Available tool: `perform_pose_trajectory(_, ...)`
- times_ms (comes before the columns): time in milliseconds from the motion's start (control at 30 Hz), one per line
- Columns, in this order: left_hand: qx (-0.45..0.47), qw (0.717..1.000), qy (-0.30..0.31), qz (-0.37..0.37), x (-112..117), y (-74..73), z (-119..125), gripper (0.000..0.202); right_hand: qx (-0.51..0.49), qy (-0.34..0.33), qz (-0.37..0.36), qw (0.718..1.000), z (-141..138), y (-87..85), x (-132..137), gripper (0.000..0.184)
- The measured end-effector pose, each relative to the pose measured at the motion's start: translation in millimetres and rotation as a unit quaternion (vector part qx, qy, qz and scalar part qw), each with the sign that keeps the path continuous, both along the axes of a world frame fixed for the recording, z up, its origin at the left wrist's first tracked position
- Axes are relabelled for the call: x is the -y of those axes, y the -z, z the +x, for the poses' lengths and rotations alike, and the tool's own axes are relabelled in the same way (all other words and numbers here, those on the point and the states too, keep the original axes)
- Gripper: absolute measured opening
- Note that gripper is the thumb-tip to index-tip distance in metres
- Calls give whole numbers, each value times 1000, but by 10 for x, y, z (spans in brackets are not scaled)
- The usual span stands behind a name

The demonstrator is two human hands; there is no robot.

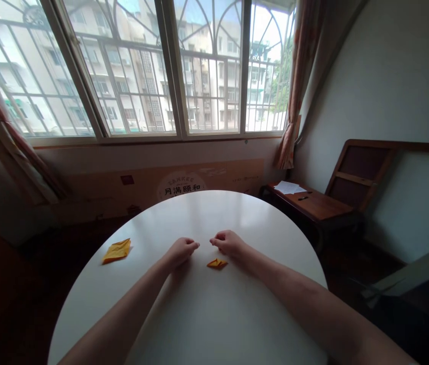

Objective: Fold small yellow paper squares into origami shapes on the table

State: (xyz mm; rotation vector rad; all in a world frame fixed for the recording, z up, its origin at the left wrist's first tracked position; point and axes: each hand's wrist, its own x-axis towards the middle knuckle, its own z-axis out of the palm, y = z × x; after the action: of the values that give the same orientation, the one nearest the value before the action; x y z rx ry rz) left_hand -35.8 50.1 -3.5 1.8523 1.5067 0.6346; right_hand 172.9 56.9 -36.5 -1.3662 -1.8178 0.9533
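Observation:
A small folded yellow paper boat lies on the white round table, below and between my hands. My left hand rests up and to the left of it, fingers curled in and thumb pointing right, with nothing showing in the grip. Just above the folded paper, my right hand is curled too, its thumb and forefinger pressed together toward the left; no object shows in it. Neither hand touches the boat. A gap of bare tabletop separates the two hands. Toward the table's left edge sit yellow paper sheets.
Behind the table a flattened cardboard box leans under the barred windows. To the right stands a wooden bench with white papers on it. Patterned curtains hang at both sides.

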Motion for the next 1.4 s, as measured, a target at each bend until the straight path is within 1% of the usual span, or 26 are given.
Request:
perform_pose_trajectory(100,-13,1000,-16,-2,-18,-5,13,32,-2,-3,-12,1000,-8,-6,-23,32)
perform_pose_trajectory(200,-32,998,-39,44,-3,55,36,32,-5,-10,-15,1000,-3,-10,-22,29)
perform_pose_trajectory(300,-60,994,-38,87,51,126,57,35,-6,-21,-4,1000,25,-24,10,28)
perform_pose_trajectory(433,-102,989,0,110,138,156,58,39,10,-58,24,998,101,-80,106,27)
perform_pose_trajectory(633,-144,980,78,114,177,105,23,41,70,-141,71,985,212,-226,299,20)
perform_pose_trajectory(667,-151,978,87,114,178,95,21,41,78,-150,78,983,216,-249,328,19)
perform_pose_trajectory(733,-162,975,101,114,182,77,23,41,100,-164,88,977,213,-289,375,23)
perform_pose_trajectory(800,-170,973,110,114,187,63,27,40,148,-174,105,968,200,-317,406,27)
perform_pose_trajectory(867,-176,971,117,113,192,53,30,40,182,-176,115,961,187,-329,418,25)
perform_pose_trajectory(967,-183,968,126,118,197,46,30,41,199,-177,117,957,176,-318,407,20)
perform_pose_trajectory(1100,-184,967,129,122,211,38,33,39,194,-180,115,957,169,-274,375,15)
perform_pose_trajectory(1267,-140,974,139,110,251,15,60,25,175,-180,116,961,172,-228,346,9)
perform_pose_trajectory(1400,-107,980,149,82,275,8,88,23,149,-174,101,968,176,-222,336,6)
